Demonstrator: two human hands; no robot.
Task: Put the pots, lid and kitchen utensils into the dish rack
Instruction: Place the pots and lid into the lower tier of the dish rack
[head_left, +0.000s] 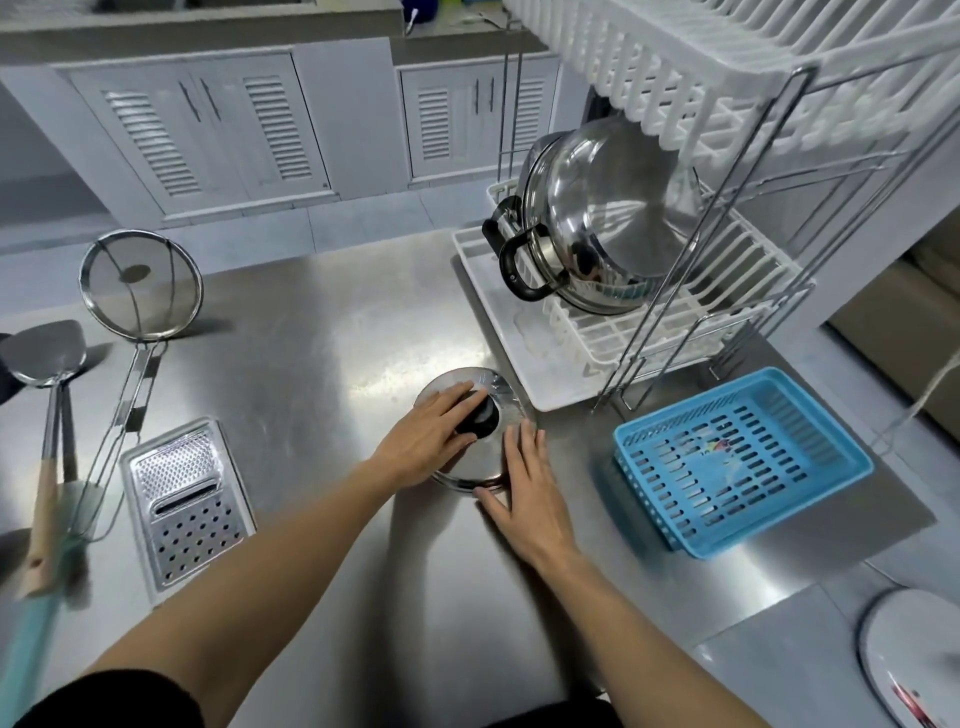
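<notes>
The left hand (434, 434) lies over the top of the steel lid (470, 431), fingers spread across its black knob (480, 417) and touching it; whether they have closed around the knob cannot be told, since the palm hides the contact. The right hand (524, 493) rests flat and open, fingers together and pointing away from the person, pressed against the lid's near right edge with the thumb along the rim. The lid sits dome-up on the steel counter (332, 332), under both hands. Beyond the hands and to their right stands the white dish rack (597, 332) on its drip tray, the tray's near corner just beside the lid. A steel pot (597, 218) with black handles rests tilted on its side in the rack's lower tier, open side facing away from the hands. An upper white tier of the rack runs above the pot. Directly right of the right hand, a blue slotted basket (737, 457) lies on the counter, near but apart from the lid. Well to the left of the left hand lies a flat grater (187, 499). Further left, a wire strainer (140, 286) rests with its handle reaching toward the grater's far corner. At the far left edge lie a spatula (52, 348) and a ladle with long handles, partly blurred. A white plate (914, 665) sits at the near right corner, well apart from the hands.
</notes>
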